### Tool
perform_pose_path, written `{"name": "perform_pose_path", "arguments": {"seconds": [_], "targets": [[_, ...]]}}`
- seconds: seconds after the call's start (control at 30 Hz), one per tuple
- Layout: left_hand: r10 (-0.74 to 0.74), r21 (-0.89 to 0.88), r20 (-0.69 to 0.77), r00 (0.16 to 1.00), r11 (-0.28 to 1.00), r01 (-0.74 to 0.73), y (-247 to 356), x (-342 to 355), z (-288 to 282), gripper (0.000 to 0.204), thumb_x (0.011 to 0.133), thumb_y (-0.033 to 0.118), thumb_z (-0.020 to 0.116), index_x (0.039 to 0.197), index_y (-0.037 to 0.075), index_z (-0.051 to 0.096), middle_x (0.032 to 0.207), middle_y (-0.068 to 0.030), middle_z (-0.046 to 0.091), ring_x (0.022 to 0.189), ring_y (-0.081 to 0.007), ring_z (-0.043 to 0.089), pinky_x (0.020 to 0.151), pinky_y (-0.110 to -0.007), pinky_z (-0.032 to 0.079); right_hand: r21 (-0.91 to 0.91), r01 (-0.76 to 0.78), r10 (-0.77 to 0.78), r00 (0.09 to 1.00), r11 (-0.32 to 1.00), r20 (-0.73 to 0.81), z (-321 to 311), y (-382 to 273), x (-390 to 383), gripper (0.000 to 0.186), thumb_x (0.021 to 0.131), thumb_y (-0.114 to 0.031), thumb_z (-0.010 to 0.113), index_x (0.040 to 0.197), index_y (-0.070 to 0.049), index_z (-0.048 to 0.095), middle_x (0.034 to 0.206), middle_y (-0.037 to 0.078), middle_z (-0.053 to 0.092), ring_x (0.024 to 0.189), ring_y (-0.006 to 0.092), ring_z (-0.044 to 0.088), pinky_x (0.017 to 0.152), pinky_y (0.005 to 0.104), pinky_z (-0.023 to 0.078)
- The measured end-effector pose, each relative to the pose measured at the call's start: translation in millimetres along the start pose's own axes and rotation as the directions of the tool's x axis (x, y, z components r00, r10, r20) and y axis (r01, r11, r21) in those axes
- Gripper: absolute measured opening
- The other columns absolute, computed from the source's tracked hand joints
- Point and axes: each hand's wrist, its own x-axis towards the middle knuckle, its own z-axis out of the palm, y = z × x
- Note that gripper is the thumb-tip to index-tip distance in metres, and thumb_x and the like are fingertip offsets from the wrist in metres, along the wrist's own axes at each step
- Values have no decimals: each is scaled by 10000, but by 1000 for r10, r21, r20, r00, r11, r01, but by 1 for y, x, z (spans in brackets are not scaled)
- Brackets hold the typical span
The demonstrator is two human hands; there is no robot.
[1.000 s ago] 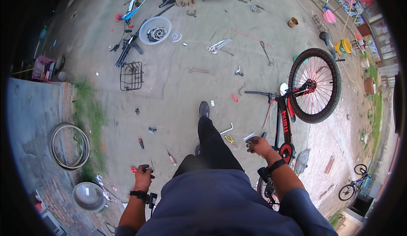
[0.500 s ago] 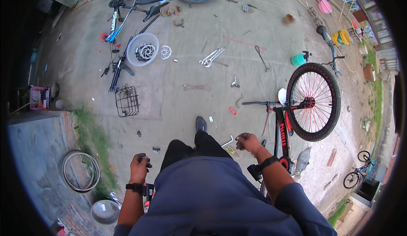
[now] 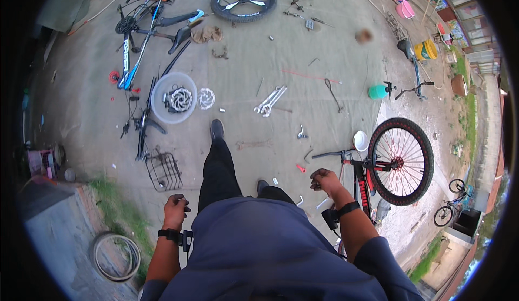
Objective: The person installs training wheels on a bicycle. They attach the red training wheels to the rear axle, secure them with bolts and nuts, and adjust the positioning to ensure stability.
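Note:
My left hand (image 3: 176, 212) hangs beside my left hip with its fingers curled in, and I see nothing in it. On the other side my right hand (image 3: 326, 181) is raised in front of the body, fingers folded, with nothing visible between them. Nearest to the right hand is an upturned black-and-red bicycle (image 3: 363, 187) with a red-spoked wheel (image 3: 400, 201). A black wire rack (image 3: 164, 171) lies ahead of the left hand. My left foot (image 3: 217, 128) is stepped forward near a translucent tub (image 3: 157, 100) holding brake discs.
Combination wrenches (image 3: 270, 102), a brake lever (image 3: 301, 133) and a loose brake disc (image 3: 206, 98) lie on the ground mat. A blue-and-white bicycle frame (image 3: 127, 65) rests at far left, a spoked wheel (image 3: 243, 17) at the far side. A green bottle (image 3: 377, 91) stands right; tyres (image 3: 117, 257) lie lower left.
I have stepped forward with my left foot, so the ground things have shifted in view. Both hands stay curled at nearly the same places beside my body.

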Motion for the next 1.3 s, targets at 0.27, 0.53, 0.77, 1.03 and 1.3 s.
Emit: {"name": "perform_pose_path", "arguments": {"seconds": [0.27, 0.53, 0.77, 1.03, 1.3], "targets": [[-80, 44, 48, 996, 996, 78, 98, 110, -36, 267, 973, 160, 580, 1206, 28, 579, 969, -94, 687, 689, -165, 664, 511, -275, 448, -118, 45, -46, 999, 992, -5, 78, -116, 66, 224, 903, -182, 719, 1043, -8, 702, 823, 46, 686, 669, 127, 634, 634, 273, 536], [-231, 117, 17, 973, 967, 228, 78, 178, -46, 274, 970, 157, 572, 1209, 23, 574, 982, -120, 692, 684, -186, 671, 529, -301, 461, -578, 187, -274, 960, 794, -66, 89, -161, 224, 205, 887, -216, 744, 960, -24, 737, 764, 28, 692, 672, 106, 638, 643, 276, 520], [-376, 233, -75, 923, 894, 383, 31, 210, -16, 310, 956, 163, 572, 1216, -6, 568, 949, -142, 694, 638, -206, 678, 504, -304, 470, -704, 126, -365, 909, 699, -200, 86, -191, 390, 299, 830, -328, 718, 995, -79, 733, 889, 178, 718, 860, 348, 692, 778, 425, 548], [-168, 811, 31, 985, 581, 73, -60, 259, -20, 266, 919, 183, 588, 1062, -34, 650, 941, -148, 692, 826, -249, 667, 687, -369, 523, -679, 84, -369, 884, 730, -287, 73, -173, 603, 321, 866, -349, 687, 1064, -98, 712, 912, 200, 720, 901, 376, 692, 802, 458, 547], [-435, 679, -160, 886, 603, 419, -18, 297, 34, 256, 929, 186, 582, 1065, -21, 645, 937, -141, 691, 799, -240, 670, 656, -367, 520, -708, 19, -296, 916, 706, -270, 89, -169, 713, 348, 895, -299, 661, 1189, -120, 612, 1008, 173, 723, 979, 362, 689, 835, 477, 547]]}}
